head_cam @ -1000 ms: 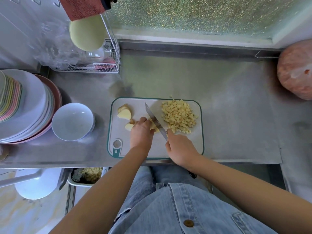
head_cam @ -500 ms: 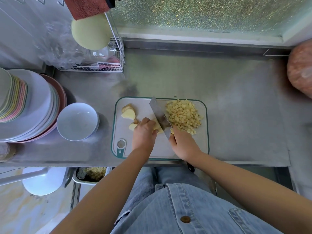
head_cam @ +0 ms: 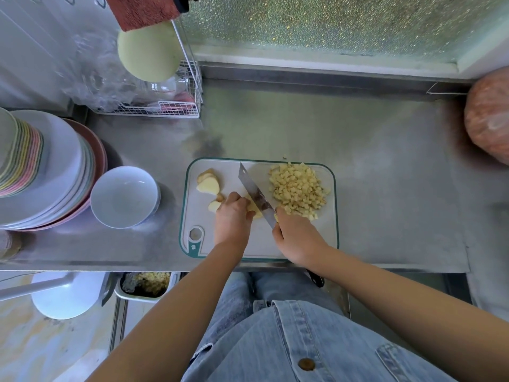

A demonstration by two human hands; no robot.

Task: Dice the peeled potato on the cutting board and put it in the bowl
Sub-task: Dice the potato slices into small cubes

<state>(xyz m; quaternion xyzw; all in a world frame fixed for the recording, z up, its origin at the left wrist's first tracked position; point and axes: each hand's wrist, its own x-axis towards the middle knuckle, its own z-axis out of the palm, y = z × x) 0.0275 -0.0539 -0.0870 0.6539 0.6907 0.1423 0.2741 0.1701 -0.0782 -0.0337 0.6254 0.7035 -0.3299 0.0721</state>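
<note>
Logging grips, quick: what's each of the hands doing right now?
Left hand: fingers curled over a potato piece, holding it on the board.
Right hand: grips the knife.

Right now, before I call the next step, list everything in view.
cutting board: one, white with green rim, middle of the counter
diced potato: one pile, pale yellow, right side of the board
potato slices: a few, pale yellow, left side of the board
knife: one, steel blade, slanted across the board
bowl: one, white, empty, left of the board
plates: one stack, white and pastel, far left
wire rack: one, white, back left
left hand: holds a potato piece beside the blade
right hand: grips the knife
</note>
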